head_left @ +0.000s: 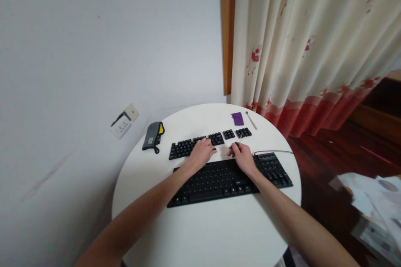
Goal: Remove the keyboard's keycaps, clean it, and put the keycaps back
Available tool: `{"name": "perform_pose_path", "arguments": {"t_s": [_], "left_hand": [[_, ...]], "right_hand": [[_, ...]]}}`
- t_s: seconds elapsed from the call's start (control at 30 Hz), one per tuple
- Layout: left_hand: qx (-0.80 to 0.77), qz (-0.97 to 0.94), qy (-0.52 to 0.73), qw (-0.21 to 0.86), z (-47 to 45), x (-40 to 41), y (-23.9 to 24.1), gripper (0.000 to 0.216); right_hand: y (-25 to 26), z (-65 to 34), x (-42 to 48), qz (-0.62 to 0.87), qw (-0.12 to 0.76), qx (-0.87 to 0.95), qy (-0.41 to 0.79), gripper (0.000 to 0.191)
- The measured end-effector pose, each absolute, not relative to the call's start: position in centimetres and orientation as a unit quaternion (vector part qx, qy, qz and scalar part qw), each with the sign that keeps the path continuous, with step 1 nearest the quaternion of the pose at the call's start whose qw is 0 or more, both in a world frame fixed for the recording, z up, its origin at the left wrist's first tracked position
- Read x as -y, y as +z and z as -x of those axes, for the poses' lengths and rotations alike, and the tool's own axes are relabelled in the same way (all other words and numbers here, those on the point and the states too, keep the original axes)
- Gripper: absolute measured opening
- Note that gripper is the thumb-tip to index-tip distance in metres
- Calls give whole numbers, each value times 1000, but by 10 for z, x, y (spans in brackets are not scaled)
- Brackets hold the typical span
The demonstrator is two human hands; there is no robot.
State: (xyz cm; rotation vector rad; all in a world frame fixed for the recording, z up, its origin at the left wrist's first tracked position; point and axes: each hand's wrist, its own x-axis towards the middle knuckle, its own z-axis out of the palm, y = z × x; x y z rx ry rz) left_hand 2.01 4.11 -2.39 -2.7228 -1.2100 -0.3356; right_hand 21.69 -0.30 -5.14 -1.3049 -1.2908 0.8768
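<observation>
A black keyboard (pixel 216 177) lies on the round white table, many of its keys stripped of their caps. Behind it, loose black keycaps (pixel 181 148) are laid out in rows and small blocks. My left hand (pixel 200 153) is over the gap between them, its fingertips against the keycap rows. A small dark piece, seemingly a keycap (pixel 214 149), shows at its thumb tip. To its right, my right hand (pixel 242 156) is closed around a thin wire tool with a dark part, which looks like a keycap puller (pixel 237 144). The fingers hide most of it.
A grey and yellow case (pixel 153 135) lies at the table's left. A purple cloth (pixel 237 119) and a slim brush (pixel 251 120) are at the back. The keyboard's cable (pixel 275 151) runs off to the right. Wall and curtain (pixel 275 50) stand behind the table (pixel 200 225).
</observation>
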Motion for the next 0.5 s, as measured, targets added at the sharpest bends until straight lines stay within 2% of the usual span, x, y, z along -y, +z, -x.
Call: {"name": "perform_pose_path", "arguments": {"t_s": [0.37,0.5], "left_hand": [[414,894,-157,63,-14,-46,-38,20],[427,883,-183,64,-16,-48,-37,29]], "right_hand": [[-46,-216,6,547,521,545,364,38],[-46,-216,7,548,520,544,365,38]]}}
